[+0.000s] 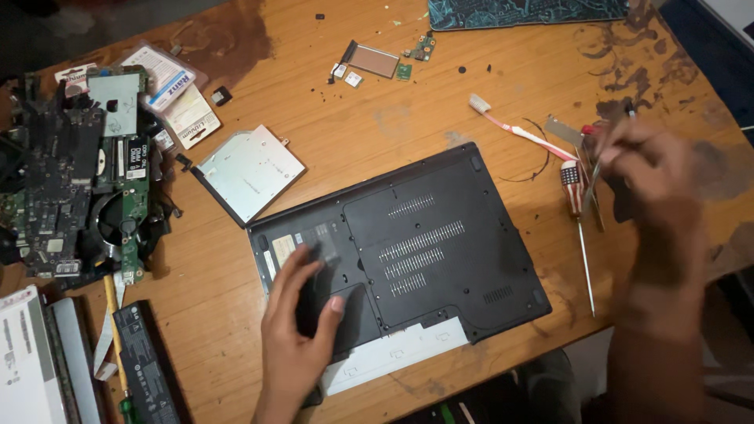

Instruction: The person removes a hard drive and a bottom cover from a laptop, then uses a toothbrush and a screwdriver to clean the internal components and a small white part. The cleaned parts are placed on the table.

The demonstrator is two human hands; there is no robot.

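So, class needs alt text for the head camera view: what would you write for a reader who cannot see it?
A person's left hand presses on an upturned black laptop on a wooden table, while the blurred right hand reaches among screwdrivers. A removed optical drive and circuit boards lie to the left.

Left hand [302, 314] flat, fingers spread, on the upturned laptop's [440, 235] near corner — right hand [648, 169] blurred, off its right edge.

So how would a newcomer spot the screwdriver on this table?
Start at the upturned black laptop mid-table and look off its right edge. The screwdriver lies there beneath the right hand, with a striped handle and long thin shaft, unlike the pink toothbrush nearby.
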